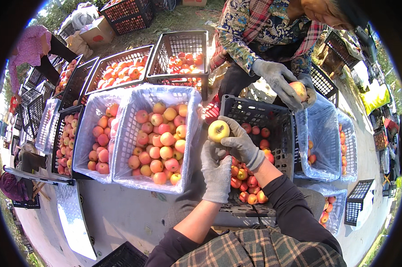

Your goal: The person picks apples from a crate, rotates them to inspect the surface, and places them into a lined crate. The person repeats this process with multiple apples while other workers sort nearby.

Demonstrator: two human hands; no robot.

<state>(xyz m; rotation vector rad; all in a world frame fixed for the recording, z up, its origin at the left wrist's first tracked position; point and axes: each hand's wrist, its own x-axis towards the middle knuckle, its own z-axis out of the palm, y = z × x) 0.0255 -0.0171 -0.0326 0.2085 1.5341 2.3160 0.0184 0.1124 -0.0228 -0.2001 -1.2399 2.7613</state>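
Observation:
Before me, a yellow apple (218, 131) with its dark-marked end turned up is pinched by my right hand (242, 143) in a grey knit glove. Just beneath the apple is my left hand (216, 173), gloved alike. Its fingers are cupped, with a gap between thumb and fingertips; contact with the apple is unclear. Both hands are above a black plastic crate (281, 147) holding loose red apples (251, 182), partly hidden by my hands and forearms. Across the crate, a co-worker's gloved hands (281, 80) hold a red-yellow apple (298, 90).
Left of my hands stands a crate lined with clear plastic (184, 150), full of apples; another lined crate (82, 147) adjoins it. Black crates of apples (147, 63) stand behind. Lined crates (321, 140) flank my right side. A pale board (72, 217) is at lower left.

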